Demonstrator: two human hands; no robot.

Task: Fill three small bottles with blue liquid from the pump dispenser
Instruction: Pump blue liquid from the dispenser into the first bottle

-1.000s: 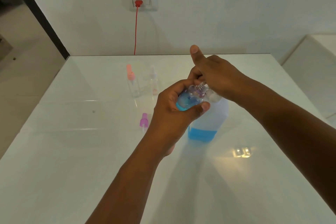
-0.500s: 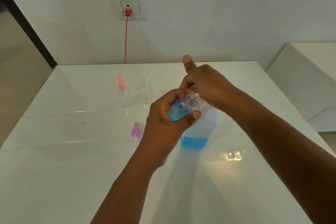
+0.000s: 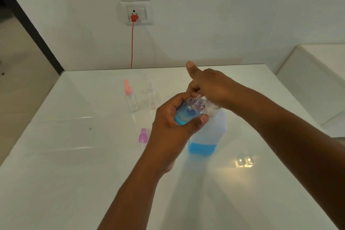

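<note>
Head view: left hand (image 3: 171, 129) keeps gripping the part-filled small bottle (image 3: 188, 113) — right hand (image 3: 211, 87) fingers still press the pump dispenser (image 3: 207, 130); filling continues.

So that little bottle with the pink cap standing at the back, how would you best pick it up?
Grip the pink-capped bottle around its clear body, below the cap, coming from its near side. It stands upright on the table; a sideways pinch likely keeps it level. The clear bottle stands just to its right, so that side is tighter.
</note>
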